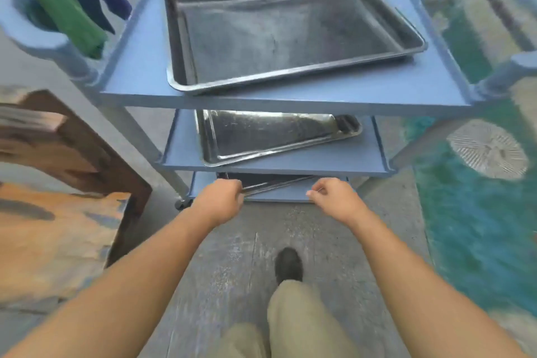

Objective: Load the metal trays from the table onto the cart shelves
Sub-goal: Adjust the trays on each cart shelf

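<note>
A blue three-shelf cart [290,102] stands in front of me. A large metal tray [279,29] lies on its top shelf. A second metal tray [261,136] rests at an angle on the middle shelf. On the bottom shelf a third metal tray [273,182] shows only its near rim. My left hand [219,199] is closed on that rim at its left end. My right hand [331,196] sits at the shelf's front right with fingers curled; whether it touches the tray I cannot tell.
A wooden table [55,227] with a dark brown board stands to my left. Green and blue cloths [72,0] hang at the far left. A round white grate [488,148] lies on the teal floor at the right. My shoe [287,264] stands on the grey floor below the cart.
</note>
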`<state>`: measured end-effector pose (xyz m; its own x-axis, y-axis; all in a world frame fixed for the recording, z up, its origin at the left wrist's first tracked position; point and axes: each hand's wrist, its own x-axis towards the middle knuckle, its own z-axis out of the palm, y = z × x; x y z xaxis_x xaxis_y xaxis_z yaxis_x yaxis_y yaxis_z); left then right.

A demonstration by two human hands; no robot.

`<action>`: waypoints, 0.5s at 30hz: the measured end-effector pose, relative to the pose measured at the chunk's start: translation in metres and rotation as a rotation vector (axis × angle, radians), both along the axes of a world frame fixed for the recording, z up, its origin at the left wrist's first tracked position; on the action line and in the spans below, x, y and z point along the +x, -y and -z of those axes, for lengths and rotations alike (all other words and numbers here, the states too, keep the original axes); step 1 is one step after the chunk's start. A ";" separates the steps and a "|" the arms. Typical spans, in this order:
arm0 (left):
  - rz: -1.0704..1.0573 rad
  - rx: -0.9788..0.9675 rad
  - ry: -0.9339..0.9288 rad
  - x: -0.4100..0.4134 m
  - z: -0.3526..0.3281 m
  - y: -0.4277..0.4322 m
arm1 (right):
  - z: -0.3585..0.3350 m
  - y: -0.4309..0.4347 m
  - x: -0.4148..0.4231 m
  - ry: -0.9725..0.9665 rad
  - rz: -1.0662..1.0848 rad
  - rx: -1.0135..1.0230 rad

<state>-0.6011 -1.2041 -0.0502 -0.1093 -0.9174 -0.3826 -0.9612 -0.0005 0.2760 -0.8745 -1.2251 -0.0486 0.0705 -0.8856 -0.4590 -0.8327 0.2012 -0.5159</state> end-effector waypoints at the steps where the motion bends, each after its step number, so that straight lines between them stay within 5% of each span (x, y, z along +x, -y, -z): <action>1: 0.003 -0.014 0.006 0.001 -0.026 -0.002 | -0.026 -0.003 -0.002 -0.009 -0.008 -0.023; 8: 0.052 -0.133 0.034 0.003 -0.158 0.007 | -0.153 0.013 -0.020 -0.047 -0.059 -0.107; 15: 0.034 -0.225 0.104 -0.004 -0.196 0.073 | -0.185 0.085 -0.038 0.005 -0.085 -0.200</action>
